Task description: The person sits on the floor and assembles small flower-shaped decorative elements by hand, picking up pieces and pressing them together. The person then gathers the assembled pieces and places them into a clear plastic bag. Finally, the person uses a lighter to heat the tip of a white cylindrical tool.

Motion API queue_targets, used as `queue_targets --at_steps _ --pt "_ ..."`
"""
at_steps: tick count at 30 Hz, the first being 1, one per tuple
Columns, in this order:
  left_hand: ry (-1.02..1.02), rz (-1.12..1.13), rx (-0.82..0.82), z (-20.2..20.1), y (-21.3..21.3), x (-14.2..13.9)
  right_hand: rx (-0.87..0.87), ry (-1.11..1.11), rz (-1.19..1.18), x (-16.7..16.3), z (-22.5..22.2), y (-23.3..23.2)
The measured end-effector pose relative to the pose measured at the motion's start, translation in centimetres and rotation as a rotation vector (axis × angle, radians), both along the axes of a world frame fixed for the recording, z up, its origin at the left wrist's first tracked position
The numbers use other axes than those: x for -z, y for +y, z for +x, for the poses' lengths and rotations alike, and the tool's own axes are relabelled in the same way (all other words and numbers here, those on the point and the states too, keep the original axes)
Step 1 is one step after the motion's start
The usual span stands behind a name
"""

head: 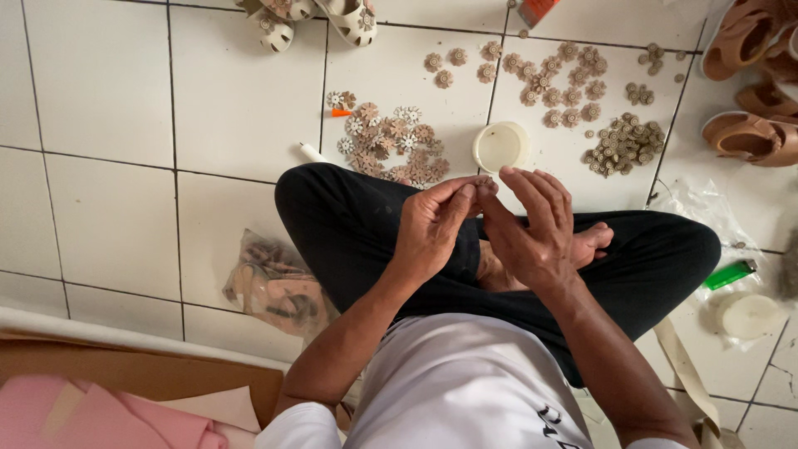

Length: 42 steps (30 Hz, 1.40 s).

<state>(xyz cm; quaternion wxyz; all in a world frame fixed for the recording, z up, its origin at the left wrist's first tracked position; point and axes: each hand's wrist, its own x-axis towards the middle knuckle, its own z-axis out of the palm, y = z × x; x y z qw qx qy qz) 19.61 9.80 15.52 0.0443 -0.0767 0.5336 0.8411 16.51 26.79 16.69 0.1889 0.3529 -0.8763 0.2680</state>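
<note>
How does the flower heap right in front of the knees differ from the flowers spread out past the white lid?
The near heap lies piled, pieces overlapping; the far flowers lie singly, mostly apart, in rough rows. The near heap mixes white and tan pieces; the far flowers are all tan. The near heap sits left of the round white lid, the far flowers above and right of it. Both are small flower-shaped pieces on the white tiled floor.

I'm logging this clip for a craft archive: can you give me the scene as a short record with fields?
Setting: person seated cross-legged on a white tiled floor
Left hand: fingers pinch a small flower piece
Right hand: fingers meet the same piece
Near pile: mixed white and tan flower pieces
Far group: tan flowers laid out
Heap: small round pieces
Container: round white tub
Right side: green lighter, tan sandals
Left side: clear bag of parts
</note>
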Motion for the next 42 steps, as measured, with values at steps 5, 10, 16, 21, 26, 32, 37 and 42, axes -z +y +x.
queue_targets --at_steps 5,10,16,21,26,32,37,42 --pt "-0.068 -0.108 0.000 0.2 0.1 0.4 0.020 0.000 -0.063 1.6 0.7 1.1" --pt "-0.128 -0.167 -0.005 0.0 -0.1 0.9 0.412 -0.196 -0.167 5.1 -1.5 8.7" --pt "-0.237 0.016 0.009 0.0 0.7 1.1 0.603 -0.557 -0.167 13.7 -7.8 15.0" --pt "-0.286 0.030 -0.026 -0.4 0.9 1.3 0.482 -0.377 0.043 18.1 -10.5 14.8" --pt "-0.289 0.023 -0.026 -0.9 0.9 1.7 0.481 -0.368 0.124 18.7 -11.1 14.7" --pt "-0.251 0.038 0.015 -1.4 1.5 1.3 0.490 -0.663 -0.429 14.5 -9.9 14.3" --pt "-0.234 0.055 0.047 -1.4 2.6 0.7 0.428 -0.795 -0.829 6.5 -5.6 13.4" --pt "-0.175 0.113 0.080 -0.7 3.7 0.3 0.422 -0.830 -0.936 -0.3 -1.5 11.1"
